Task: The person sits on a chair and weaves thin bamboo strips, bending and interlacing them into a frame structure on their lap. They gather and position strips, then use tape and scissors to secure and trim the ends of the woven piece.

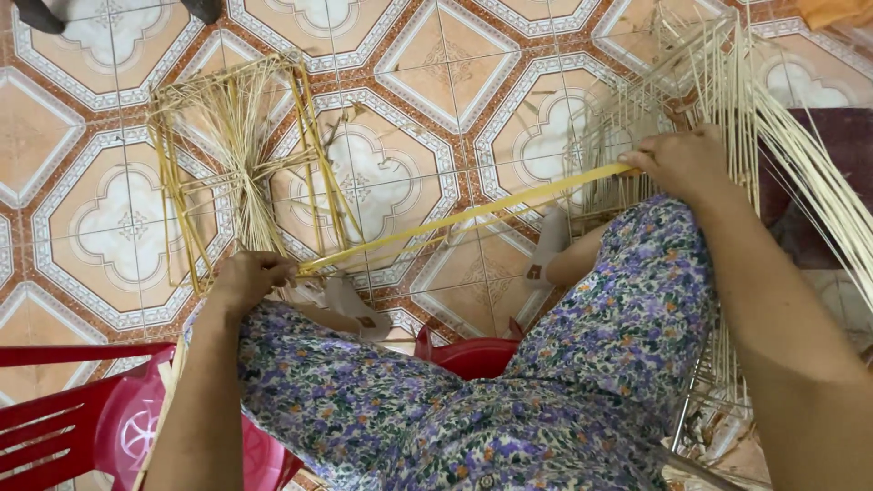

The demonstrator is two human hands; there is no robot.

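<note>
Held one yellow cane strip (464, 216) taut across my knees: left hand (250, 277) closed on its near end, right hand (682, 164) pinching the far end against the half-woven basket frame (718, 100). Even tension seemed best, to keep the strip flat.

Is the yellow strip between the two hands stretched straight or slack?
Stretched straight: the yellow strip runs in one line from the left hand to the right hand, without sag.

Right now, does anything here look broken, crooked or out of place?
Nothing looks broken. The left hand and the right hand hold a yellow strip between them. The woven frame on the floor has loose strands sticking out unevenly.
</note>
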